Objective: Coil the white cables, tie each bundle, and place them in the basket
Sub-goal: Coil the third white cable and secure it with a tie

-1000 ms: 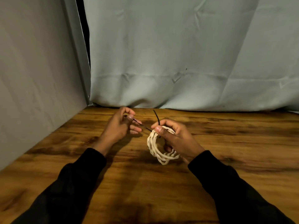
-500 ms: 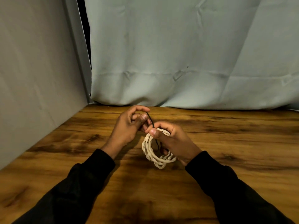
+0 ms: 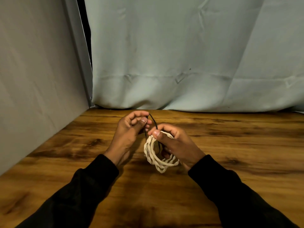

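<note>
A brown wooden table with dark grain streaks fills the lower part of the view. Behind it hangs a creased pale blue-grey fabric curtain, touching the tabletop. A plain grey panel stands along the left edge.

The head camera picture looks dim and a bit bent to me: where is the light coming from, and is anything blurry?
Head view: dim, warm light; shadows pool on the wooden table under the forearms, so light seems to come from above. Wide-angle lens bows the table edge. The left hand, right hand, white cable coil and black tie look soft.
</note>
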